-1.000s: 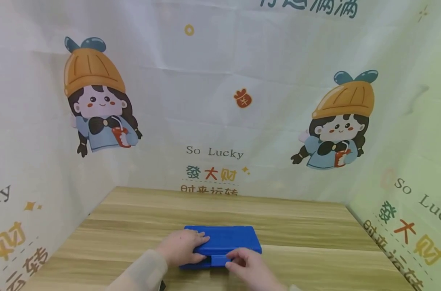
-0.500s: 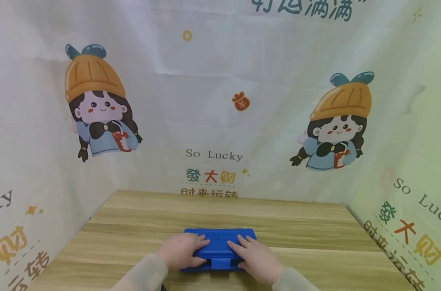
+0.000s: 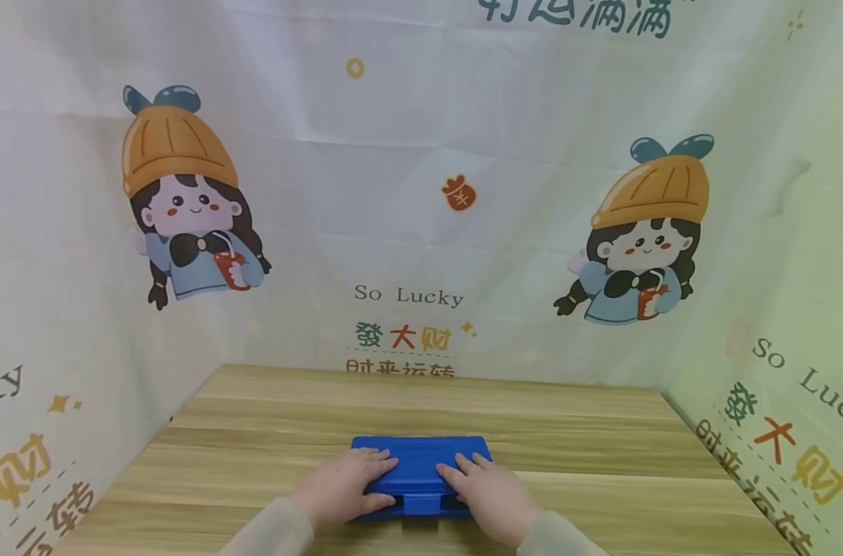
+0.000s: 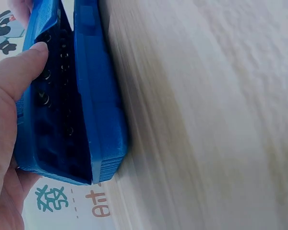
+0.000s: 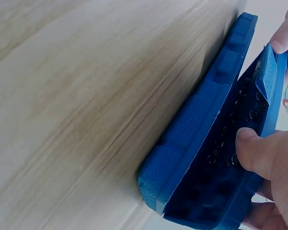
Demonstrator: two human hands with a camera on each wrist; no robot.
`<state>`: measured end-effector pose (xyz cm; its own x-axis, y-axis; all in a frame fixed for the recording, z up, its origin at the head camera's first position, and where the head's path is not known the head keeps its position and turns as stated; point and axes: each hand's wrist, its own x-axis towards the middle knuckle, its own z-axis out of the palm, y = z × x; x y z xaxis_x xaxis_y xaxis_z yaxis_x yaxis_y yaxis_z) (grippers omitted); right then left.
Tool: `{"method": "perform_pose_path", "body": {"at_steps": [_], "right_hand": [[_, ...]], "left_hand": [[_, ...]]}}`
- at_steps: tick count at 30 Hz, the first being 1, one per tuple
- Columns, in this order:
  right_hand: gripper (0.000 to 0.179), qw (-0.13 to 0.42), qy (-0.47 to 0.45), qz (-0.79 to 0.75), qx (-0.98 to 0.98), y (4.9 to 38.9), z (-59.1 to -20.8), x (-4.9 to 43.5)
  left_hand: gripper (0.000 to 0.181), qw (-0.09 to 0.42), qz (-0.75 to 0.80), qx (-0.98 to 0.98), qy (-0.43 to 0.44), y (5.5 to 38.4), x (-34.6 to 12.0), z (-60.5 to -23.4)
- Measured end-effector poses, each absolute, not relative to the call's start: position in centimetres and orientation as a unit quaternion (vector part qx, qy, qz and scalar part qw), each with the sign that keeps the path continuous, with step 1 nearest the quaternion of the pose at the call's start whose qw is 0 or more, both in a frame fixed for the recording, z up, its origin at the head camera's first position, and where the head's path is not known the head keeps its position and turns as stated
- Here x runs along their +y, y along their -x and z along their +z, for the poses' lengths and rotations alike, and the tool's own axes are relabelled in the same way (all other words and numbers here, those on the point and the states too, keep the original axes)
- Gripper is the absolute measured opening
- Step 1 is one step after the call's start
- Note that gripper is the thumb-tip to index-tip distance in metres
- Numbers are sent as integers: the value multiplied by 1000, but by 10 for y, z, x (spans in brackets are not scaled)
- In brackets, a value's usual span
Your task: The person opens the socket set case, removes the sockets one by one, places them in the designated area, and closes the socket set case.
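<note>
A blue plastic case (image 3: 421, 463) lies on the wooden table, its lid raised a little from the base (image 4: 103, 115). On the left side of the lid, my left hand (image 3: 338, 488) grips with fingers on top and the thumb (image 4: 26, 69) inside the front edge. My right hand (image 3: 496, 498) grips the right side likewise, its thumb (image 5: 259, 151) in the gap. A latch flap (image 3: 421, 504) hangs from the middle of the lid. Through the gap, rows of small metal-rimmed pieces (image 5: 233, 158) show; their kind is unclear.
The wooden table (image 3: 588, 440) reaches back to a printed cloth backdrop (image 3: 407, 247). Cloth also hangs along the table's left and right sides, with cartoon figures and lettering on it.
My right hand has gone from the latch flap to the right side of the lid, fingers on top. The left hand stays on the left side. The head view has shifted slightly.
</note>
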<state>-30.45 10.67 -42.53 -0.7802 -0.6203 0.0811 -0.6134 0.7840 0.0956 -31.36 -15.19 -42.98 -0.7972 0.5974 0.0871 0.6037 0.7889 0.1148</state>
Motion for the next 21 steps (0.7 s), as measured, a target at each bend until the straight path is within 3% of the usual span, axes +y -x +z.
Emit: {"method": "perform_pose_path", "body": {"at_steps": [10, 18, 21], "right_hand": [[38, 92, -339, -35, -935, 308, -422, 105], [37, 138, -391, -34, -909, 315, -412, 108], [37, 119, -403, -17, -907, 318, -404, 109]], "left_hand": [[67, 46, -157, -939, 303, 294, -164, -424], [47, 152, -184, -918, 318, 267, -167, -413], [36, 193, -173, -905, 336, 261, -168, -412]]}}
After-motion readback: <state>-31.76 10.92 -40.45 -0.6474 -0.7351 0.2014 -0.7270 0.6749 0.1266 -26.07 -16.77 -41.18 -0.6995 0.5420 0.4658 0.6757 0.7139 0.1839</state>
